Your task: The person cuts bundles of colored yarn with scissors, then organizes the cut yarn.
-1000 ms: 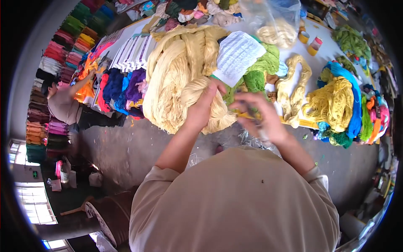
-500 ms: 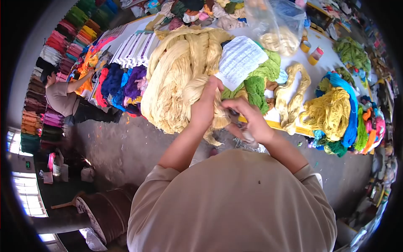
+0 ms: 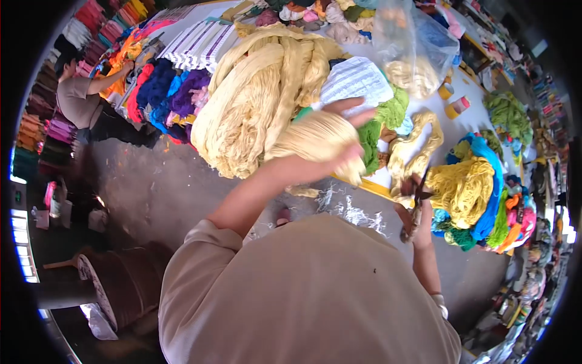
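Observation:
In the head view, my left hand (image 3: 347, 153) holds a hank of cream yarn (image 3: 312, 136), which fans out over the wrist. Its fingers are partly smeared by motion. The hank lies against a large heap of cream yarn (image 3: 248, 103) at the table edge. Farther right, my right hand (image 3: 422, 213) grips dark scissors (image 3: 423, 194), blades pointing up toward the table. Close to those blades lie a pale yellow skein (image 3: 418, 148) and a brighter yellow yarn pile (image 3: 461, 191). Behind my left hand is a written sheet of paper (image 3: 357, 82) on green yarn (image 3: 394, 109).
Striped folded cloth (image 3: 197, 45) and dark blue yarn (image 3: 159, 82) lie at left, where another person (image 3: 82, 100) works. A clear plastic bag (image 3: 418, 42) and small yellow-banded containers (image 3: 456, 108) stand at the back. White scraps (image 3: 357, 212) litter the floor near a large spool (image 3: 127, 291).
My hands, close together before, have parted. The right one has moved right with the scissors. My left hand has shifted right, spreading the cream hank. The view has shifted slightly.

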